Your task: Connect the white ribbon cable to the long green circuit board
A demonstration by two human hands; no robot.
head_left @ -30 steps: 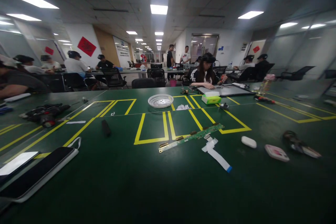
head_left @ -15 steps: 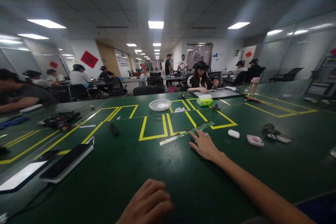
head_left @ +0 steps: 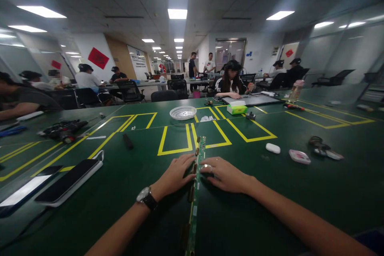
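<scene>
A long, narrow green circuit board with brown-gold flexible tabs along its left side points away from me on the table. At its left edge, the fingertips and thumb of my left hand press against it; a watch is on that wrist. Facing it, my right hand has its bent fingers on the board's right edge, so the strip lies between both hands. A ring shows on the right hand. Whether the board is lifted off the tabletop I cannot tell.
Yellow tape rectangles mark the green table. A white basket and tissue pack stand ahead. To the left lie a black power bank and a phone; to the right, a white case. A person sits opposite.
The board has turned from lying crosswise to pointing away from me and has come nearer. My left hand has moved forward onto its left edge; my right hand has shifted left along with it.
</scene>
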